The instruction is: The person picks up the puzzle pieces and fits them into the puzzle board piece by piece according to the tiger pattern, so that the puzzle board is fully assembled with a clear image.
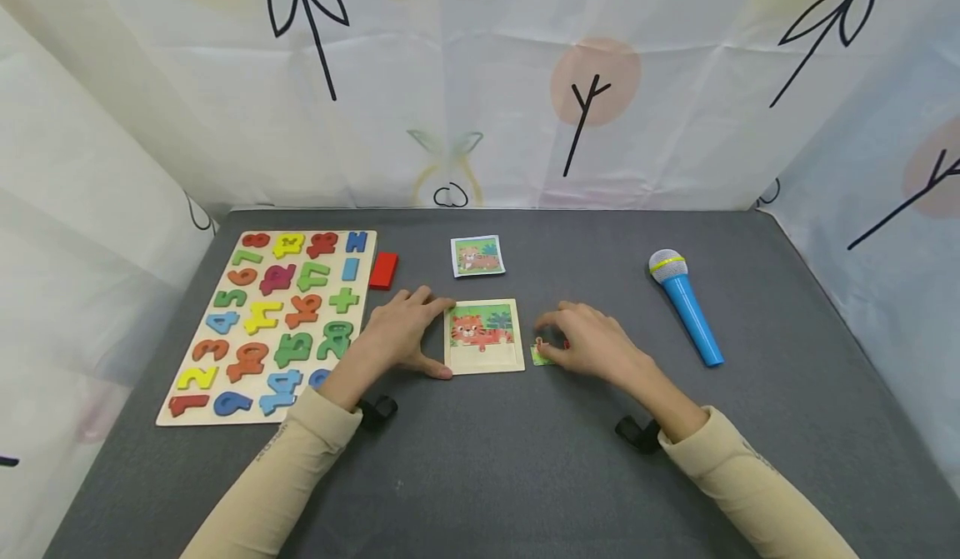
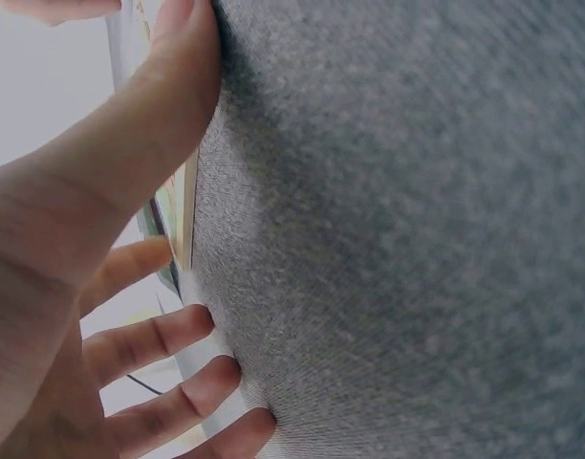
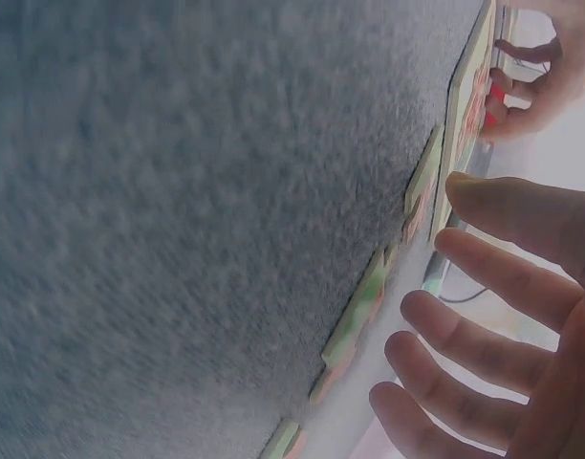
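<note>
A square wooden puzzle board (image 1: 483, 369) with a red tiger picture lies flat on the table. My left hand (image 1: 401, 330) rests at its left side, thumb near the lower corner and index fingertip at the upper one, the other fingers spread on the cloth. Just right of the board, my right hand (image 1: 592, 338) hovers over small green and red puzzle pieces (image 1: 540, 357), partly hidden beneath it. In the right wrist view its fingers are loosely extended and hold nothing, with several flat pieces (image 3: 355, 311) lying on the table below them.
A wooden number board (image 1: 247, 326) with colourful figures fills the left side, a red block (image 1: 383, 271) beside it. Behind the puzzle board is a tiger picture card (image 1: 478, 257). A blue toy microphone (image 1: 690, 309) lies at the right. Printed white cloth (image 1: 495, 84) surrounds the grey table.
</note>
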`<act>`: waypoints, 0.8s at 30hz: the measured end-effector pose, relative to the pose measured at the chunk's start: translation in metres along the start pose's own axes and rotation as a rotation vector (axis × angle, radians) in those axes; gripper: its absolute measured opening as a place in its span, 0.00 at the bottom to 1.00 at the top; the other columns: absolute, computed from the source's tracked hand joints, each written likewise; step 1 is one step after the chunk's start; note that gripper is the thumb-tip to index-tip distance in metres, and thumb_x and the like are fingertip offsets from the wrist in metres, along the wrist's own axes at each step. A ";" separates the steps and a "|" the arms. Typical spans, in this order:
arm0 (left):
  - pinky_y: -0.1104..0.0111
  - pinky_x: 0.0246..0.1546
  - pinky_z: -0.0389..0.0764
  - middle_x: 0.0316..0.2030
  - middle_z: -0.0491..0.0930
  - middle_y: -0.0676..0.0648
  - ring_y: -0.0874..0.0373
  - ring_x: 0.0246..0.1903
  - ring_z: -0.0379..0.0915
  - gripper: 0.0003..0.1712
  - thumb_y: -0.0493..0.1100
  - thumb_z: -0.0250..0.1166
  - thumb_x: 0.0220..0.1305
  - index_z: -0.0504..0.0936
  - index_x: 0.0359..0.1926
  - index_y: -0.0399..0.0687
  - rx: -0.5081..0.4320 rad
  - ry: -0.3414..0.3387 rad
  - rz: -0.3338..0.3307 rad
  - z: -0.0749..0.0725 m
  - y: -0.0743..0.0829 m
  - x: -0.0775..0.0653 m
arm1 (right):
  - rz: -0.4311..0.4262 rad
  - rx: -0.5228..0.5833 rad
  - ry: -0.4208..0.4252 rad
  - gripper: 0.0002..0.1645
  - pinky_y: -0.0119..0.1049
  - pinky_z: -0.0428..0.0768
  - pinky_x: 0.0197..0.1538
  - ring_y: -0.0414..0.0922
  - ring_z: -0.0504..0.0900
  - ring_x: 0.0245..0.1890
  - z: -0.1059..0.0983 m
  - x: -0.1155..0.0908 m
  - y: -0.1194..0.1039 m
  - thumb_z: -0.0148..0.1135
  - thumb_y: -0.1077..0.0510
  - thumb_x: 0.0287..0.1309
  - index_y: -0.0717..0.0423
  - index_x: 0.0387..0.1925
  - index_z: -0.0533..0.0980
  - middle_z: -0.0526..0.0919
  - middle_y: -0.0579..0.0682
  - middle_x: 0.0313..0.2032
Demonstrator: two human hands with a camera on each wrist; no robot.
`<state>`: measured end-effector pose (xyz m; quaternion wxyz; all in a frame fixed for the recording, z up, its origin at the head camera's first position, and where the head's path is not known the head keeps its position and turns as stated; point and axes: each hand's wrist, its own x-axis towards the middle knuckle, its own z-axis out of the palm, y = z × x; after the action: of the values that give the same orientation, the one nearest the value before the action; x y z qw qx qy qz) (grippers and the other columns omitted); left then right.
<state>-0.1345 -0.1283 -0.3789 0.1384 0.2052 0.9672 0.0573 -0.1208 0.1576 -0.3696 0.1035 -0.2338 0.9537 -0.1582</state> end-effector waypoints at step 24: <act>0.45 0.51 0.81 0.64 0.72 0.39 0.42 0.58 0.70 0.62 0.70 0.81 0.41 0.68 0.73 0.46 -0.003 -0.001 -0.010 0.000 0.002 0.000 | 0.008 -0.020 -0.022 0.16 0.34 0.70 0.27 0.42 0.74 0.32 0.009 -0.004 -0.010 0.75 0.55 0.58 0.51 0.48 0.87 0.84 0.49 0.39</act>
<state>-0.1340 -0.1267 -0.3784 0.1394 0.2003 0.9680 0.0580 -0.1111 0.1486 -0.3739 0.1122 -0.2325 0.9550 -0.1458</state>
